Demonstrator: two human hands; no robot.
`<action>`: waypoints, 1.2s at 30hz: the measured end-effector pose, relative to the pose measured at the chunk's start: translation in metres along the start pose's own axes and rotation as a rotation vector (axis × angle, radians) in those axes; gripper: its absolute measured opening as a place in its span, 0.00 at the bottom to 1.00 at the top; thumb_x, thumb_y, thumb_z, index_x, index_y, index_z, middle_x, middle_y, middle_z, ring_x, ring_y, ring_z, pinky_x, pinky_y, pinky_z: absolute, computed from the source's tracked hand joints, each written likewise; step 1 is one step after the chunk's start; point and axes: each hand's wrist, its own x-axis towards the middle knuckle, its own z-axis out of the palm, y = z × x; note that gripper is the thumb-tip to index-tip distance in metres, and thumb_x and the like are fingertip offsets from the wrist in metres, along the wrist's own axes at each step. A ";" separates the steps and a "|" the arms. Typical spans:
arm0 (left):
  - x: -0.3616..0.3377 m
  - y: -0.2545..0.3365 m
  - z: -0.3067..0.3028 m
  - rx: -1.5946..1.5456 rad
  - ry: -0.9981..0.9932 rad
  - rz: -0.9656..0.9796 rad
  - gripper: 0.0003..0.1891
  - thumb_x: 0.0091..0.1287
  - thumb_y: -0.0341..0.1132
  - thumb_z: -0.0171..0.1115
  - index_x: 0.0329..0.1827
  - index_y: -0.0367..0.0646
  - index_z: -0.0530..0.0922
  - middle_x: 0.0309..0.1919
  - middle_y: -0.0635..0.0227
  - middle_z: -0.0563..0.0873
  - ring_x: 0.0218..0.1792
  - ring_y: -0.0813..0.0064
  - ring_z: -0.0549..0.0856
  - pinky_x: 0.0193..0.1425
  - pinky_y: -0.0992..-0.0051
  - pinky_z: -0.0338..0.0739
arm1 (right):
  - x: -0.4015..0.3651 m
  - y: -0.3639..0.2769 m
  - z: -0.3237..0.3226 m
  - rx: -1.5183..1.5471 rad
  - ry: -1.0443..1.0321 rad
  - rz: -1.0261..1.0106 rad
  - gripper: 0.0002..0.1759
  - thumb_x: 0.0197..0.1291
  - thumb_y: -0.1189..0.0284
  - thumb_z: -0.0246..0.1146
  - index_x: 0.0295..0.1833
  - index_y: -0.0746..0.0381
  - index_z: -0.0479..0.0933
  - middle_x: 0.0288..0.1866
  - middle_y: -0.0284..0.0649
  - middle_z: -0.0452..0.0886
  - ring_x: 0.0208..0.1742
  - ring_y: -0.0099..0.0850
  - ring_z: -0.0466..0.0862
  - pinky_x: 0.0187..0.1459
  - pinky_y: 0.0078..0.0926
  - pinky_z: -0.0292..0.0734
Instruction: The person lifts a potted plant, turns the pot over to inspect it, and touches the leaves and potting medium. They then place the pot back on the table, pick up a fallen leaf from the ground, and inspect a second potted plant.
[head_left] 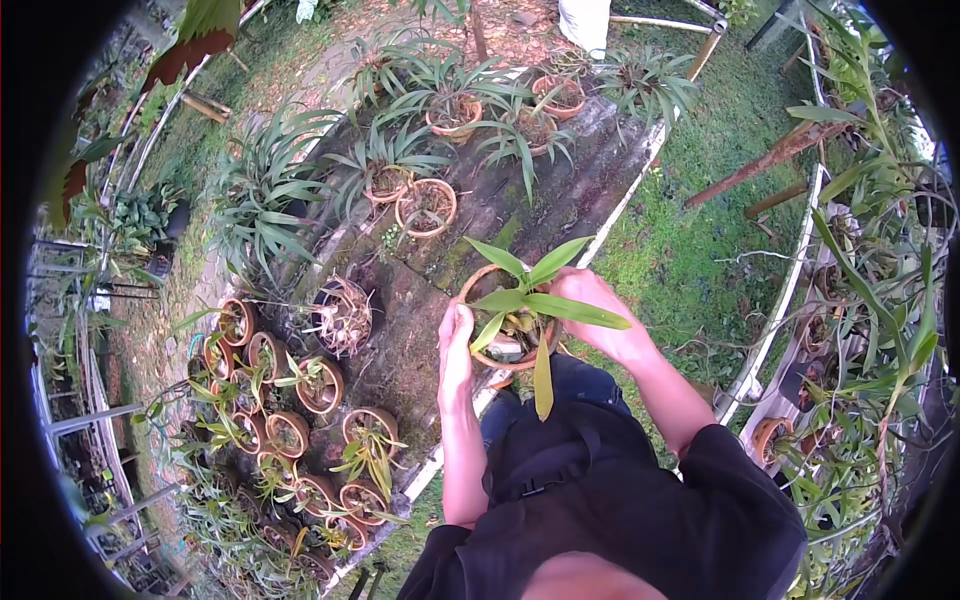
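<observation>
A round terracotta flower pot (466, 292) is held near the table's right-hand edge, close in front of my body. Growing in it is a plant with long, broad green leaves (575, 309) and one yellowing leaf (543, 380) that hangs over the near rim. A pale chunk (505, 348) lies inside the pot. My left hand (456, 335) grips the pot's left side, thumb up by the rim. At the right rim, my right hand (590, 300) is closed round the pot's side; leaves hide part of its fingers.
The dark, weathered table (420, 275) carries several potted plants (455, 112) at its far end. More terracotta pots (288, 434) crowd its left side, beside a pot of dry roots (343, 315). Grass (670, 260) and a rail with hanging plants (815, 340) lie to the right.
</observation>
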 end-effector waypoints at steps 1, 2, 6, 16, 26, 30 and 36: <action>-0.001 -0.004 -0.006 -0.018 -0.035 -0.007 0.28 0.81 0.51 0.56 0.71 0.36 0.74 0.61 0.63 0.84 0.63 0.71 0.80 0.73 0.68 0.69 | 0.000 0.000 0.000 -0.023 -0.023 -0.001 0.08 0.56 0.83 0.60 0.39 0.73 0.82 0.40 0.61 0.82 0.44 0.59 0.85 0.48 0.50 0.82; -0.005 0.006 -0.005 -0.036 -0.071 -0.014 0.28 0.82 0.52 0.55 0.70 0.35 0.74 0.61 0.63 0.84 0.63 0.71 0.80 0.73 0.68 0.69 | -0.001 0.000 0.000 -0.046 -0.045 -0.002 0.08 0.55 0.83 0.61 0.39 0.73 0.82 0.41 0.60 0.82 0.45 0.59 0.85 0.48 0.49 0.82; -0.009 0.014 -0.016 -0.137 -0.069 -0.065 0.28 0.82 0.52 0.52 0.69 0.35 0.75 0.62 0.62 0.84 0.63 0.72 0.81 0.71 0.68 0.72 | -0.001 -0.009 -0.006 0.106 0.065 -0.071 0.06 0.54 0.85 0.65 0.39 0.70 0.83 0.42 0.53 0.84 0.44 0.52 0.87 0.45 0.43 0.83; -0.010 0.018 -0.029 -0.457 -0.099 -0.105 0.35 0.80 0.61 0.47 0.80 0.47 0.65 0.66 0.51 0.81 0.61 0.53 0.85 0.64 0.53 0.83 | 0.001 -0.009 0.012 0.712 0.258 0.234 0.04 0.73 0.77 0.63 0.47 0.67 0.79 0.39 0.31 0.82 0.38 0.18 0.81 0.39 0.18 0.78; -0.008 0.028 -0.027 -0.162 -0.115 0.010 0.35 0.81 0.58 0.50 0.78 0.39 0.67 0.68 0.56 0.80 0.65 0.62 0.83 0.70 0.61 0.77 | -0.003 -0.037 -0.014 -0.085 0.298 -0.117 0.10 0.59 0.80 0.66 0.47 0.65 0.84 0.52 0.47 0.81 0.48 0.48 0.83 0.51 0.42 0.79; -0.014 0.039 -0.020 -0.091 -0.094 -0.007 0.33 0.82 0.57 0.49 0.76 0.37 0.69 0.68 0.56 0.80 0.68 0.65 0.80 0.75 0.64 0.71 | 0.002 -0.039 -0.012 0.026 0.140 -0.149 0.14 0.54 0.83 0.63 0.47 0.65 0.84 0.46 0.49 0.83 0.47 0.52 0.84 0.48 0.46 0.81; -0.009 0.020 -0.029 -0.054 -0.014 0.042 0.32 0.81 0.55 0.54 0.75 0.37 0.72 0.68 0.61 0.80 0.68 0.70 0.78 0.74 0.66 0.69 | 0.007 -0.038 -0.003 0.010 0.025 -0.118 0.10 0.55 0.82 0.62 0.43 0.67 0.83 0.42 0.53 0.82 0.49 0.56 0.83 0.47 0.49 0.80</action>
